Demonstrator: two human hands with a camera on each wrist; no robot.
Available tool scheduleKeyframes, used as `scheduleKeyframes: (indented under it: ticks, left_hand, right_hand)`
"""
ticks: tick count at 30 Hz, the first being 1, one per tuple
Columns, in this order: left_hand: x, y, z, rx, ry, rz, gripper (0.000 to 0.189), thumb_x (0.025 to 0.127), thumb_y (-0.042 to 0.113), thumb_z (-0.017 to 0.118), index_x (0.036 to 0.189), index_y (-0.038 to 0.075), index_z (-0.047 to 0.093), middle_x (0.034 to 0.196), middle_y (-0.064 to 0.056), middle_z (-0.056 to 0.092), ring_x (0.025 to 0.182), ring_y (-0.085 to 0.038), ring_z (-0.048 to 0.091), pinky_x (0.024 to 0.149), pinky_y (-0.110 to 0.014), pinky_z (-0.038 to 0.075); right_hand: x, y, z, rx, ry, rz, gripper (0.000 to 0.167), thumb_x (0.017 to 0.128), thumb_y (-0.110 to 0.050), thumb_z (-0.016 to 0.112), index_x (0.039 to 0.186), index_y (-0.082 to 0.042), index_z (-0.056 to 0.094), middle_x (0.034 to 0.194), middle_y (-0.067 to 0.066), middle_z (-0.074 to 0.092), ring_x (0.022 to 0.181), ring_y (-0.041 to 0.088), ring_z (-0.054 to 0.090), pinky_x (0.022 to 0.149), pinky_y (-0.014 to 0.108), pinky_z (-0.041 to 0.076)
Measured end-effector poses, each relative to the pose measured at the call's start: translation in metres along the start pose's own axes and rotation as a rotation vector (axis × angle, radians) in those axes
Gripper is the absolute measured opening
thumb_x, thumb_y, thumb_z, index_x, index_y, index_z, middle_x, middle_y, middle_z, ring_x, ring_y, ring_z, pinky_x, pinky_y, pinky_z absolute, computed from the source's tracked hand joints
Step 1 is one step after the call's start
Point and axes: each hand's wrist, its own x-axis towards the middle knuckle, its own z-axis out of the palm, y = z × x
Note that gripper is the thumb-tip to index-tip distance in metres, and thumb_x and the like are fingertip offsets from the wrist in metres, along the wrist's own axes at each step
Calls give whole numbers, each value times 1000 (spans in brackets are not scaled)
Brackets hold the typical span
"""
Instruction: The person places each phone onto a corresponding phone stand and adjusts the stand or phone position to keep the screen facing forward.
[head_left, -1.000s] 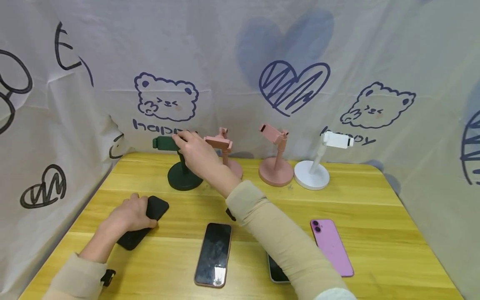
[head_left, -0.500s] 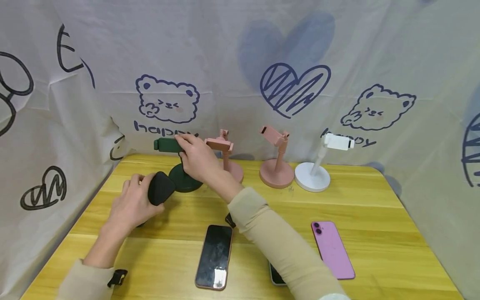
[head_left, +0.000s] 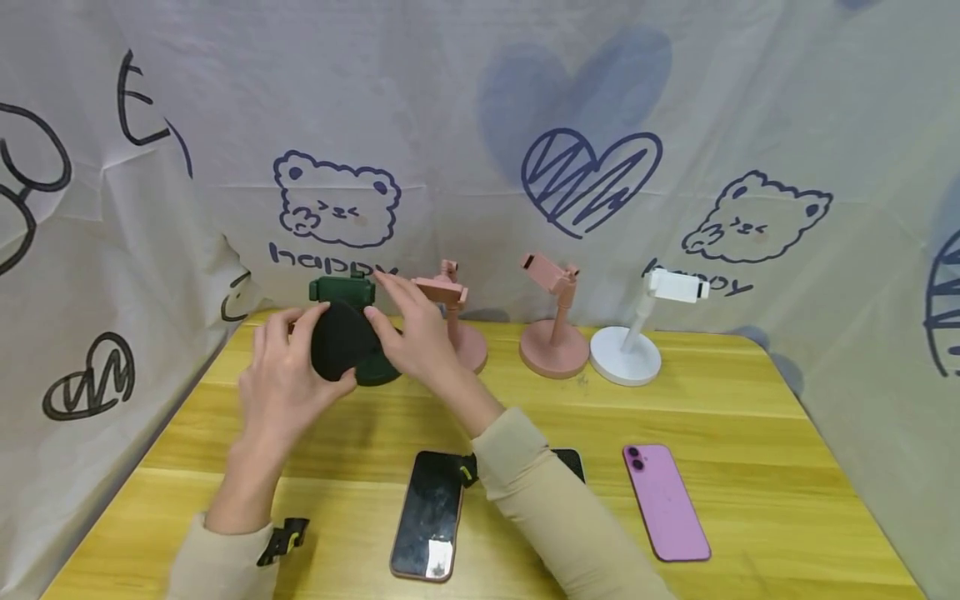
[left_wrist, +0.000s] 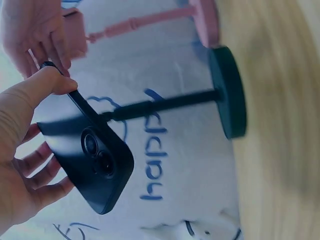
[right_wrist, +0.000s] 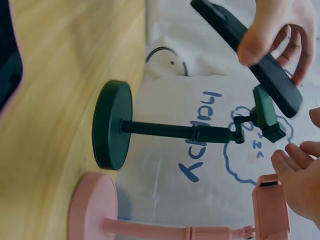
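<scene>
My left hand [head_left: 281,367] grips a black phone [head_left: 341,342] by its edges, thumb on one side and fingers on the other. The phone is held up off the table, tilted, in front of the dark green phone stand [head_left: 342,289]. In the left wrist view, the phone's back with its camera lenses [left_wrist: 97,150] shows. Seen from the right wrist, the phone lies close to the stand's clamp [right_wrist: 267,114]; whether they touch I cannot tell. My right hand [head_left: 416,333] is beside the clamp and the phone's right edge, fingers extended and holding nothing.
Two pink stands [head_left: 555,342] and a white stand [head_left: 626,354] line the back of the wooden table. On it lie a dark-screened phone [head_left: 429,517], a pink-purple phone [head_left: 667,504] and another phone [head_left: 572,460], partly under the right sleeve. Cloth hangs behind.
My left hand has lifted the black phone off the table and brought it up and right to the green stand. My right hand has let go of the clamp and shifted slightly right.
</scene>
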Motion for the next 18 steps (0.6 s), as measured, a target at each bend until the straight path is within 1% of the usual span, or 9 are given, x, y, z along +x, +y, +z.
scheduleKeyframes:
  ticks: [2,4,6,9,13,18]
  left_hand:
    - [3,8,1,-13,22,21,92,63,17,100,144,9,56,129,-23,53,109,-43,51,60,-61,58]
    - [6,15,2,-28,33,39,93,62,17,100,144,10,56,130,-22,53,110,-42,52,61,-60,59]
    - [8,21,4,-36,37,56,93,62,17,101,143,12,57,130,-21,53,111,-42,52,62,-60,59]
    - [10,29,8,-45,37,87,94,60,17,102,143,13,59,131,-19,53,114,-42,52,66,-61,59]
    - [11,36,14,-53,23,131,94,60,18,101,144,15,58,132,-17,53,116,-40,53,70,-60,60]
    - [9,43,20,-78,5,177,92,62,17,100,144,16,57,133,-17,53,116,-40,53,72,-59,61]
  right_hand:
    - [-7,1,-1,80,77,-19,46,106,-19,62,148,-4,55,146,13,59,130,27,60,112,36,49]
    - [-14,3,-2,166,134,-39,39,103,-13,66,140,0,62,135,16,65,118,28,67,102,34,56]
    - [-21,4,-4,235,166,-30,34,102,-11,69,133,2,67,127,16,68,112,28,69,97,33,59]
    - [-30,5,-10,279,192,13,30,100,-11,71,128,0,71,122,16,71,106,28,71,91,32,61]
    - [-41,7,-19,324,216,87,28,100,-12,72,125,0,73,118,16,73,102,28,73,88,30,62]
    - [-53,12,-25,380,237,135,27,99,-11,72,124,1,73,116,17,74,103,29,73,90,31,61]
